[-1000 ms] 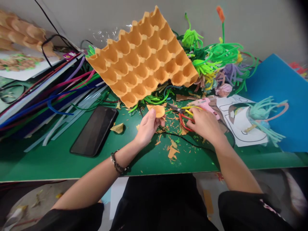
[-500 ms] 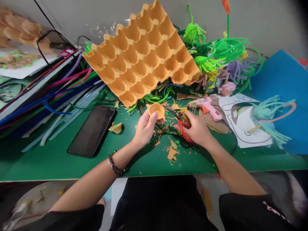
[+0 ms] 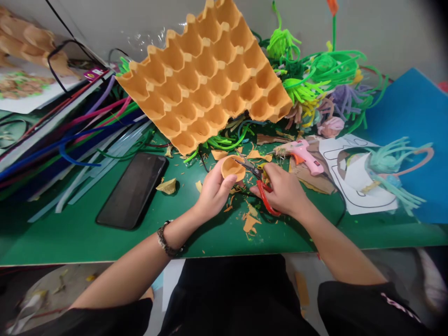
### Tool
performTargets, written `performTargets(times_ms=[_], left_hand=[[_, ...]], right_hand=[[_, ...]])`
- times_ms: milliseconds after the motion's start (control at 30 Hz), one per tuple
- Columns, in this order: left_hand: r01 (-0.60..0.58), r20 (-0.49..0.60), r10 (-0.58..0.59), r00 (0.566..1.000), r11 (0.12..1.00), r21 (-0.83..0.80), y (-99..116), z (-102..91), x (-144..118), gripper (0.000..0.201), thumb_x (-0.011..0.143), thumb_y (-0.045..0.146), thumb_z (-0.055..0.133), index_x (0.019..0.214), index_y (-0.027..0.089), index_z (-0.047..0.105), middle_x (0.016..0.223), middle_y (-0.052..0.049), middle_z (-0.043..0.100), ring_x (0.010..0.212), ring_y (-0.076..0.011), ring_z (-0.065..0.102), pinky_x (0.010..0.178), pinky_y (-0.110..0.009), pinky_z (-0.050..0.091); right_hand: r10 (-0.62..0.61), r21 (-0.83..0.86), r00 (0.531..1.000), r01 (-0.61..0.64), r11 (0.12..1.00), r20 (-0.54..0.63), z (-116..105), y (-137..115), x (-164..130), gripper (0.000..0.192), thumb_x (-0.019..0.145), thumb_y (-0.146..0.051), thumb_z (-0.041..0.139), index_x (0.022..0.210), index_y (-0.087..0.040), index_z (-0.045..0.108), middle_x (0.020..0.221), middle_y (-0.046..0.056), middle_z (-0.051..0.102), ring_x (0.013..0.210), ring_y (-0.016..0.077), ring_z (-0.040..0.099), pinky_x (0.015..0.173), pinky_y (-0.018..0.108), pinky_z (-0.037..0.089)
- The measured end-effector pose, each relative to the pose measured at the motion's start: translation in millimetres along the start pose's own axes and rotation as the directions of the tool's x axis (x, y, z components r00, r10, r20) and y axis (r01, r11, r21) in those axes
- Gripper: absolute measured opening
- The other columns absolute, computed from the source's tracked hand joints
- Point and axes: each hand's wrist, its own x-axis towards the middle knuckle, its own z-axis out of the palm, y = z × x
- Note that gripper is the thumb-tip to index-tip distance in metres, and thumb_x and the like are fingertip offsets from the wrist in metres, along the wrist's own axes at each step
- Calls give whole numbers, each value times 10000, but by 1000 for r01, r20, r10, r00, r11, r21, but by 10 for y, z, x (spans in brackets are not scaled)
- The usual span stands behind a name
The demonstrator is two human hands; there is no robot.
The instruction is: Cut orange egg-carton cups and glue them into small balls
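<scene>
My left hand (image 3: 216,189) pinches a small tan egg-carton cup (image 3: 232,171), thumb on its near side and the opening tipped up toward me. In my right hand (image 3: 283,189) are red-handled scissors (image 3: 265,198), fingers through the handles. Their dark blades reach left to the far rim of the cup; whether they bite into it I cannot tell. Behind both hands leans a large tan egg tray (image 3: 206,79) with a notch cut from its lower edge. Cut scraps (image 3: 250,223) lie on the green table (image 3: 210,238) below the scissors.
A black phone (image 3: 133,191) lies left of my hands, with a torn carton piece (image 3: 167,186) beside it. To the right are a pink glue gun (image 3: 304,156), a printed paper (image 3: 371,200) and a blue sheet (image 3: 402,107). Pipe cleaners (image 3: 94,121) fill the left; pipe-cleaner flowers (image 3: 322,79) stand behind.
The cup in my left hand has shifted slightly right and tilted, and the scissor blades now meet its rim. Before, the blades were just beside it.
</scene>
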Motion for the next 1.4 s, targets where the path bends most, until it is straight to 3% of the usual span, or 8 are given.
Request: performTargets(times_ms=[400, 667, 867, 1167, 1400], left_hand=[[-12, -2, 12, 1000, 1000, 8, -16, 16, -31, 422, 916, 556, 377, 1054, 173, 490, 722, -5, 596, 597, -114, 585, 591, -254, 478], [-30, -21, 30, 999, 1000, -9, -24, 18, -16, 391, 933, 527, 359, 1034, 171, 484, 668, 16, 576, 588, -113, 576, 590, -255, 477], [-46, -12, 47, 999, 998, 42, -5, 15, -1, 389, 936, 530, 350, 989, 169, 481, 625, 25, 579, 555, -109, 577, 580, -253, 465], [30, 3, -30, 1000, 998, 64, -12, 4, -1, 396, 926, 544, 364, 959, 167, 482, 625, 21, 588, 558, -113, 584, 581, -253, 465], [98, -41, -99, 994, 995, -24, 4, 27, 25, 452, 899, 599, 371, 870, 169, 506, 606, 25, 501, 516, -87, 479, 510, -221, 425]], right_hand=[[2, -108, 1000, 1, 994, 24, -66, -15, -22, 603, 815, -751, 234, 795, -189, 450, 745, 94, 587, 615, 212, 542, 511, 279, 208], [2, -107, 997, 7, 994, 82, -54, -19, -21, 626, 778, -794, 273, 814, -192, 441, 757, 64, 590, 628, 204, 561, 518, 267, 213], [17, -86, 992, -6, 996, 127, -46, -26, -16, 676, 780, -811, 203, 821, -184, 450, 761, 73, 591, 634, 209, 560, 526, 272, 235], [64, -173, 984, -35, 984, 167, -57, -43, -19, 822, 781, -796, -24, 790, -169, 508, 726, 94, 608, 600, 188, 544, 520, 275, 187], [81, -189, 987, -54, 981, 136, -39, -21, -26, 824, 804, -777, -13, 769, -163, 536, 670, 88, 603, 566, 167, 515, 516, 275, 169]])
